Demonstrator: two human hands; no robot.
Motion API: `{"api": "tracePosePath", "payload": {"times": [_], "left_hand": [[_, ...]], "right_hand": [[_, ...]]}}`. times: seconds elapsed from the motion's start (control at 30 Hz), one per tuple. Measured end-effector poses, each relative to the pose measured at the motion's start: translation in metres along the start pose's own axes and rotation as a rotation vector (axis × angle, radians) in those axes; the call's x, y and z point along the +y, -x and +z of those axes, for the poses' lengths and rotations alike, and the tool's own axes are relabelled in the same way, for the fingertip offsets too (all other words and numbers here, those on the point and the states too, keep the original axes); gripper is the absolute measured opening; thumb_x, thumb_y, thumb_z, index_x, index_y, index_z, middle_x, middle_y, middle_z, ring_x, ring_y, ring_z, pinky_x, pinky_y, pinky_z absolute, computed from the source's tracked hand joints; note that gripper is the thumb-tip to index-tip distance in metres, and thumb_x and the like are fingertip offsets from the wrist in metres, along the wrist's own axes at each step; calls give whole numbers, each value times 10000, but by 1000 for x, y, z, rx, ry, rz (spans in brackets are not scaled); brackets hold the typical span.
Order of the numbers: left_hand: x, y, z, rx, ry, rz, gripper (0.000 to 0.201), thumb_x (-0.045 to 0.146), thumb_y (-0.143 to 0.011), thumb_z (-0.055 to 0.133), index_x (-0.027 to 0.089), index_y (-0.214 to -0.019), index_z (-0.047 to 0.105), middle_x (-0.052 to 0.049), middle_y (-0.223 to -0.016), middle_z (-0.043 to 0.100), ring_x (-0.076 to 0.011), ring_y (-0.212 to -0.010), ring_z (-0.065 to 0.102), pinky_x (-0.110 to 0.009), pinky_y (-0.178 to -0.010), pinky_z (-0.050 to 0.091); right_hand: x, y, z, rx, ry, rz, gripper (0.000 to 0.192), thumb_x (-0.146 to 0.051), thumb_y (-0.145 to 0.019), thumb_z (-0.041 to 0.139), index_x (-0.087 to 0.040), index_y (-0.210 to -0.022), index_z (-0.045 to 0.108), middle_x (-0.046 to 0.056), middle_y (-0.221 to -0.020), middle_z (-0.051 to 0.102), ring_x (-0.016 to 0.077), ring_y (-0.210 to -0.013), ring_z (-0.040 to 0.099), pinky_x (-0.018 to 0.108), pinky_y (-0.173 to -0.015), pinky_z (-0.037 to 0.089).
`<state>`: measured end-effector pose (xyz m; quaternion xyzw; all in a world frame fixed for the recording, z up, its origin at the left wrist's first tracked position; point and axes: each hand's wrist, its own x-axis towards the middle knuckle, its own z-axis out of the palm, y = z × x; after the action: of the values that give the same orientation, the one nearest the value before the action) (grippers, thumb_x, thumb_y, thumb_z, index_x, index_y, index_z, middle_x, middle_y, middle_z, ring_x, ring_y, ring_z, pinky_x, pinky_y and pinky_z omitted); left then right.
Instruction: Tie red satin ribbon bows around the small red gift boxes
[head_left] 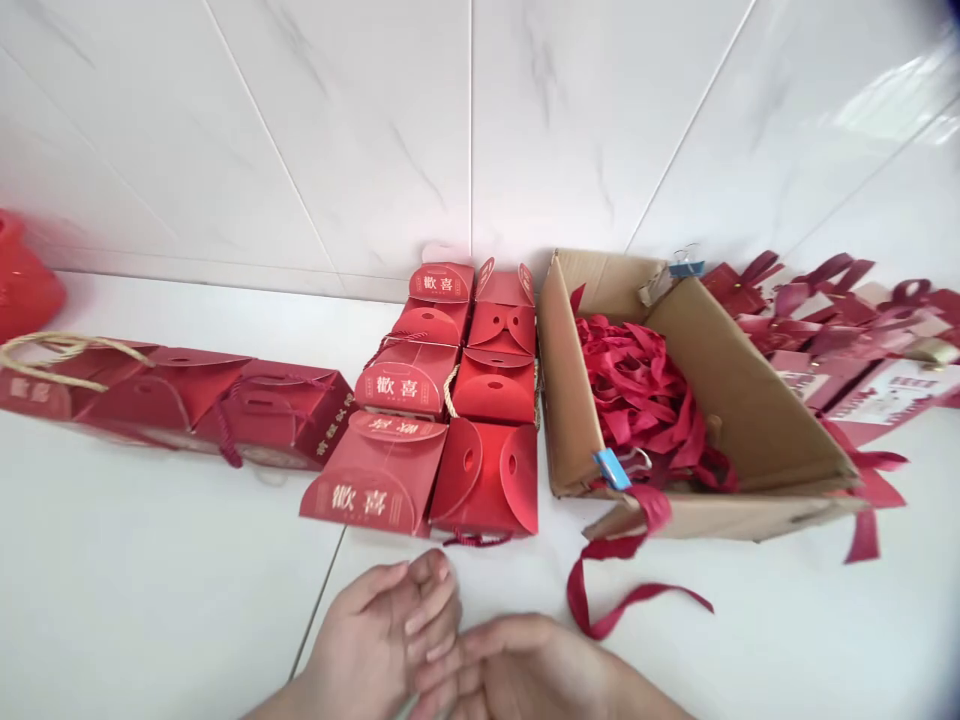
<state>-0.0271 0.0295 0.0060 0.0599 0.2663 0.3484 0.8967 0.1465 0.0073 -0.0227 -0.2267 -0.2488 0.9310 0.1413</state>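
Where the view begins at the bottom edge, the left hand [390, 635] and right hand [525, 670] lie together on the white floor [150, 600], fingers loosely overlapping, both open and holding nothing; just beside the right hand a loose red ribbon [600, 590] trails from the cardboard box [720, 400], which is full of red ribbons [637, 390]; ahead of the hands stand folded red gift boxes [450, 400] in two rows; further left lie red paper bags [187, 400]; behind all rises the tiled wall [375, 120]
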Motion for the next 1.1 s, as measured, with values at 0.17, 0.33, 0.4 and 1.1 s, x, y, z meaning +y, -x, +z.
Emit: {"api": "tracePosePath", "payload": {"times": [0.17,0.33,0.4,1.1], "left_hand": [[-8,13,8,-188,-946,207,230,331,-771,674,157,-902,602,43,-630,393,-74,-510,359,-211,-516,303],[-25,14,15,-55,-1408,693,162,318,-814,586,158,-839,600,35,-568,436,-101,-524,402,-234,-540,343],[-26,12,13,-6,-1474,793,186,350,-785,598,165,-798,604,19,-583,497,-120,-551,459,-250,-573,383],[140,42,10,1190,-2070,815,783,712,-696,510,169,-1259,541,-231,-1448,330,-452,-1340,224,-633,-1036,200]], "right_hand": [[-9,0,0,-12,-169,30,325,-303,-649,453,-106,-848,616,102,-843,666,232,-828,668,288,-670,441],[-16,9,9,111,82,-102,310,-317,-731,491,-95,-919,598,116,-875,665,211,-811,670,318,-721,478],[-17,17,13,177,132,-204,286,-325,-769,525,-115,-952,591,101,-904,668,180,-816,667,305,-767,483],[70,30,31,1145,1179,-922,250,-173,-734,510,-170,-969,594,126,-1133,529,285,-1135,466,478,-1038,354]]}}
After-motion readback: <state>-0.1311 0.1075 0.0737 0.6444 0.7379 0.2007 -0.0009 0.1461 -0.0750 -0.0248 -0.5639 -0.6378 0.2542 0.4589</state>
